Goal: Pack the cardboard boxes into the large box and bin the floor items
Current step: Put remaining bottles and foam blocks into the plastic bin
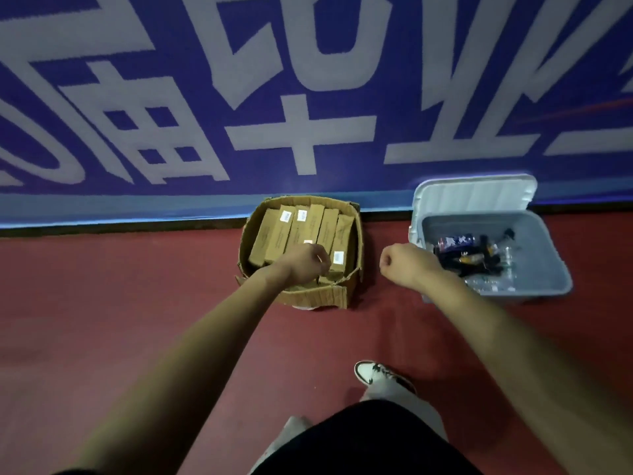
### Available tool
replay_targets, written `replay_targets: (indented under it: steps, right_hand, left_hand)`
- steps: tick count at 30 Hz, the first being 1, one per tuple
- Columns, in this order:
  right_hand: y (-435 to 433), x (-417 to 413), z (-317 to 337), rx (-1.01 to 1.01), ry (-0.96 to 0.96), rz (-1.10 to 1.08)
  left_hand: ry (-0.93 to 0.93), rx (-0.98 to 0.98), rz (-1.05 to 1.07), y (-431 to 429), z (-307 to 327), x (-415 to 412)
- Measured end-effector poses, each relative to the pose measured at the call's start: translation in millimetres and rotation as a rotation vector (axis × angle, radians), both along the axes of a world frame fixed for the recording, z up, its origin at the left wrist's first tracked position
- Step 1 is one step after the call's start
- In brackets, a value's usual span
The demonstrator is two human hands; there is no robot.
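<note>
A large open cardboard box [356,234] stands on the red floor against the wall, with several long brown cardboard boxes [277,234] lying side by side inside it. My left hand [305,264] reaches into it over the near boxes with its fingers curled down; whether it grips one is hidden. My right hand [402,264] hovers as a loose fist between the large box and the grey bin [544,248], holding nothing I can see. The bin holds bottles, a can and other dark items [476,255].
The bin's white lid [472,193] leans open against the blue wall banner [308,97]. My shoe [380,373] and dark clothing are at the bottom of the view. Red floor lies bare to the left of the large box.
</note>
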State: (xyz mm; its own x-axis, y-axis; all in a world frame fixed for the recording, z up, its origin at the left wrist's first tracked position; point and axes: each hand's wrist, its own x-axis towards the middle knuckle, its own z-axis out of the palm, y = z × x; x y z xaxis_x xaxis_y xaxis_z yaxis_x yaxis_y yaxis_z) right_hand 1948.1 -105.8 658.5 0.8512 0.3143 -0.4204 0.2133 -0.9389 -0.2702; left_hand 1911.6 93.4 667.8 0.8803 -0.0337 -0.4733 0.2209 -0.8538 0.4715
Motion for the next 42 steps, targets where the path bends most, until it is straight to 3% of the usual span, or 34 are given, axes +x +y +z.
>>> replay_targets:
  steps: [9,19,34,42]
  right_hand:
    - [-26,-189,0,-0.059,0.071,-0.392]
    - [-97,-410,-16,-0.078,0.09,-0.825]
    - [-120,-842,-29,-0.036,0.094,-1.419]
    - [-105,-1018,-41,0.034,0.115,-1.814]
  left_hand:
    - [0.061,0.011,-0.357,-19,-5,-121]
    - [0.084,0.052,-0.76,-128,-18,-243]
    - [0.038,-0.035,-1.308,-249,-31,-604]
    - [0.108,-0.094,-1.621,-297,-36,-758]
